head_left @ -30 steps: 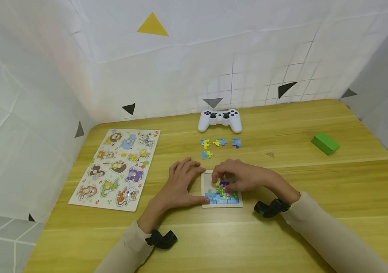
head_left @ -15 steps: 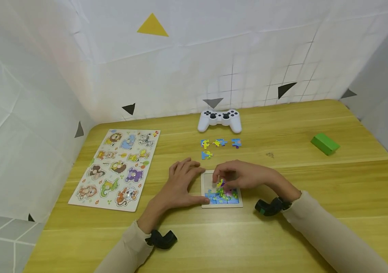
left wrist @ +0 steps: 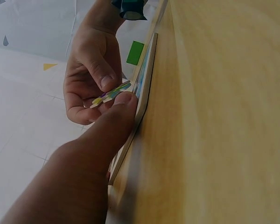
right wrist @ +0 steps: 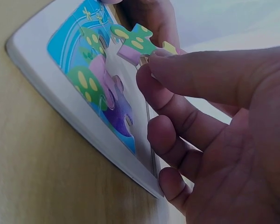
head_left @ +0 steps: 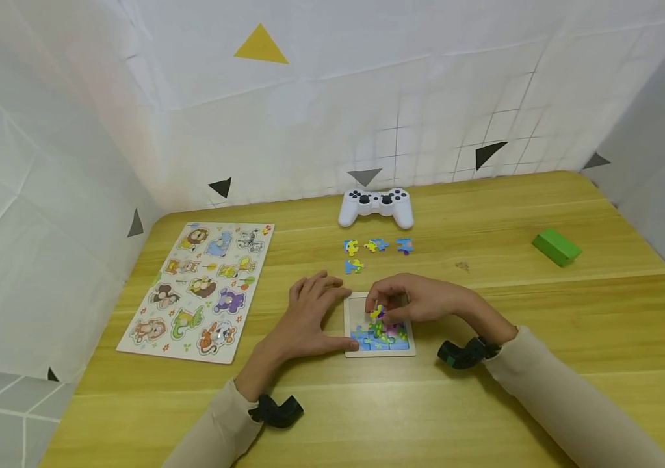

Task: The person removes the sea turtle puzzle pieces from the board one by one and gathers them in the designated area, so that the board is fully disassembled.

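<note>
In the head view a small jigsaw tray (head_left: 380,353) lies on the table, its lower part filled with joined pieces. My right hand (head_left: 420,300) pinches a puzzle piece (right wrist: 135,39), green with yellow spots, between thumb and index finger. The right wrist view shows that piece tilted and raised off the tray, beside a bare stretch of its base. My left hand (head_left: 305,325) rests at the tray's left side, fingers spread. Its thumb (left wrist: 124,99) touches the near left edge, and its index fingertip is at the far left corner.
Several loose puzzle pieces (head_left: 353,266) lie beyond the tray, with a white game controller (head_left: 376,205) behind them. An animal puzzle board (head_left: 197,289) is on the left. A green block (head_left: 557,247) sits far right. A patterned white sheet (head_left: 309,117) backs the table.
My right hand has shifted slightly to the right and lifted the pinched piece, which now tilts above the tray. My left hand has stayed in place.
</note>
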